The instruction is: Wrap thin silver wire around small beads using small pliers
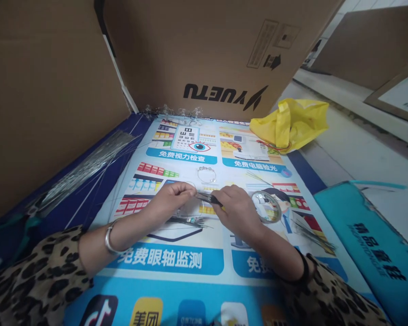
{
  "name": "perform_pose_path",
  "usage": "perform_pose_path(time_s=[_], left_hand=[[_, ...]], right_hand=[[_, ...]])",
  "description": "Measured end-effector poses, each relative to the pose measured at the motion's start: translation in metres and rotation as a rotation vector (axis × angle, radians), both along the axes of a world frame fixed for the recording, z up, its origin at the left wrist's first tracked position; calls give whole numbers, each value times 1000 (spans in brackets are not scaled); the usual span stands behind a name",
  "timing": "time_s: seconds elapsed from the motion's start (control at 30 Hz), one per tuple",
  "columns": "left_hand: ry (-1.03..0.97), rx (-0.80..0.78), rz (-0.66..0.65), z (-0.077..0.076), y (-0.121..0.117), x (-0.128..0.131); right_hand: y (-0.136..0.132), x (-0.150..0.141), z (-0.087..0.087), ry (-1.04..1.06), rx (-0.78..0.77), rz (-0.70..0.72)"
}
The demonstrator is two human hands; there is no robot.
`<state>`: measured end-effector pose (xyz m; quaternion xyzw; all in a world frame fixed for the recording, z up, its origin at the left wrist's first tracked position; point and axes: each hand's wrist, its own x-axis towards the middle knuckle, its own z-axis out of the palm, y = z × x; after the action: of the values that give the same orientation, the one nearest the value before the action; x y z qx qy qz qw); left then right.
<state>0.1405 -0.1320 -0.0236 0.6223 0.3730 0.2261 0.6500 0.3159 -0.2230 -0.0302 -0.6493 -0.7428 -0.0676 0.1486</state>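
My left hand (172, 195) is pinched shut on a thin loop of wire (189, 184) just above a printed poster (177, 260) that covers the work surface. My right hand (237, 207) is closed round small dark pliers (207, 198), whose tips meet the wire between both hands. A finished wire ring with beads (206, 174) lies on the poster just beyond the hands. Loose short wires and a small bead (187, 220) lie under my left hand. A silver bangle (109, 239) sits on my left wrist.
A roll of clear tape (266, 206) lies right of my right hand. A bundle of long thin wires (88, 165) rests at the left. Cardboard boxes (207, 50) wall the back and left. A yellow plastic bag (290, 123) and a teal bag (370, 246) lie at the right.
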Motion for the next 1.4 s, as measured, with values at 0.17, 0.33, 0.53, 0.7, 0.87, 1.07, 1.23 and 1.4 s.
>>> perform_pose_path(time_s=[0.17,0.33,0.53,0.7,0.87,1.07,1.23,1.4], left_hand=[[18,51,-63,-1,2,-2],[62,95,-104,1,2,-3],[140,213,-135,0,5,-3],[158,309,-149,0,7,-3],[158,375,-154,0,8,-3],[171,426,-149,-2,7,-2],[199,409,-151,-1,8,-1],[195,396,-156,0,9,-1]], right_hand=[[0,-1,2,-44,-19,-26],[1,-1,2,-49,-34,-40],[0,0,3,-68,-33,-21],[-1,1,3,-58,-37,-26],[-1,1,2,-70,-39,-38],[-1,1,2,-102,-38,-40],[-1,1,2,-113,-43,-38],[-1,2,2,-112,-59,-31]])
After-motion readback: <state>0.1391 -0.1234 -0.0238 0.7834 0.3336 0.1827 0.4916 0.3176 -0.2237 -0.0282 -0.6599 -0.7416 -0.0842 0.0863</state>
